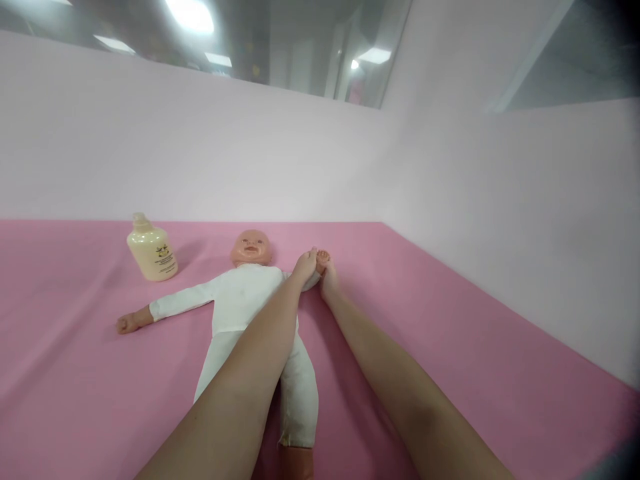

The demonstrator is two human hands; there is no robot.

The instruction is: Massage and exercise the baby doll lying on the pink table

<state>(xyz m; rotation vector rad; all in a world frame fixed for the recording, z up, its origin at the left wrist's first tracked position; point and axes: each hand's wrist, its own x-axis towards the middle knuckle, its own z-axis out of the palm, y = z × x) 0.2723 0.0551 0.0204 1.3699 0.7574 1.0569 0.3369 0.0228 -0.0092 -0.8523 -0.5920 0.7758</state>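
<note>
A baby doll with a white cloth body lies on its back, its head toward the wall. One of its arms stretches out to the left; the other is raised at the right, between my hands. My left hand is closed around that arm near the wrist. From the other side, my right hand grips the doll's small hand, whose palm side faces up. My forearms cross over part of the doll's body and legs, hiding them.
A pale yellow pump bottle stands left of the doll's head. Everything rests on a pink padded surface. White walls rise behind and at the right, with a window above.
</note>
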